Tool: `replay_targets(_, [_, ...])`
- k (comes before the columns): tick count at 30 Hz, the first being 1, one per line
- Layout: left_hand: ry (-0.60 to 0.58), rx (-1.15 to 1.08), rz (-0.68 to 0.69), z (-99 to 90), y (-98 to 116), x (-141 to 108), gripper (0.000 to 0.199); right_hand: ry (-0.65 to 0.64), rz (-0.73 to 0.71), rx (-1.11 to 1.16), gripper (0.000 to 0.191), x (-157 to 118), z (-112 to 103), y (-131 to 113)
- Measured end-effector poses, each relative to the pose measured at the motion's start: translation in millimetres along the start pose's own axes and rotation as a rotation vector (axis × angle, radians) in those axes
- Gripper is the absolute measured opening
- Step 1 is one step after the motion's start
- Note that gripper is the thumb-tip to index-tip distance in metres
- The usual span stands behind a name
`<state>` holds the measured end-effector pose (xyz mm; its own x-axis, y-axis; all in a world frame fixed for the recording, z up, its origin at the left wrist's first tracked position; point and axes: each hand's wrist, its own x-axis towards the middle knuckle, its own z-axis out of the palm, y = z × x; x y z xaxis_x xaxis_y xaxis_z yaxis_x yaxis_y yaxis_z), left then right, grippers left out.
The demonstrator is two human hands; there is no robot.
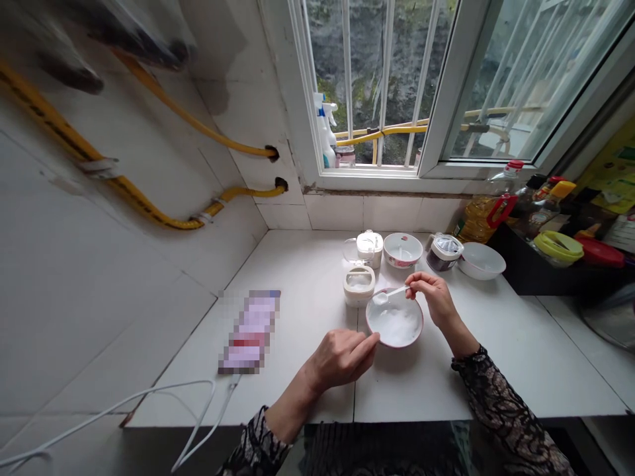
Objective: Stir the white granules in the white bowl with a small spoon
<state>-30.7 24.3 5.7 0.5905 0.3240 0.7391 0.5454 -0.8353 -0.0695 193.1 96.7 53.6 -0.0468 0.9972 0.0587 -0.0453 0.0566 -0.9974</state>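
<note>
A bowl (pixel 371 316) with a reddish rim stands on the white counter, with white granules inside. My left hand (pixel 346 357) pinches its near-left rim between thumb and fingers. Over the bowl's far side, my right hand (pixel 432 295) grips the handle of a small white spoon (pixel 395 291). The spoon's head hangs above the bowl's left part and looks white inside; whether it carries granules I cannot tell. Just behind and left of the bowl sits an uncovered cream seasoning jar (pixel 359 295) holding white contents.
Behind stand another cream jar (pixel 370 249), a flowered bowl (pixel 403 250), a dark-filled jar (pixel 443 252) and a white bowl (pixel 481 262). An oil bottle (pixel 483 215) is at the right. A blurred phone (pixel 251 330) with a white cable (pixel 198 423) lies left.
</note>
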Motion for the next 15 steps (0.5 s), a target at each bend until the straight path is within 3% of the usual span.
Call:
replay_targets(4, [0.011,0.010,0.022,-0.9,1,0,0.022,0.056,-0.172,-0.052,0.011,-4,13,-1])
replay_targets(8, [0.025,0.004,0.026,-2.8,2,3,0.019,0.120,-0.510,-0.328,0.010,-9,25,1])
replay_targets(12, [0.036,0.008,0.029,-3.7,2,5,0.019,-0.007,-0.908,-0.699,0.018,-12,30,1])
replay_targets(15, [0.033,0.007,0.029,-3.8,2,5,0.020,0.025,-0.987,-0.745,0.021,-15,28,-4])
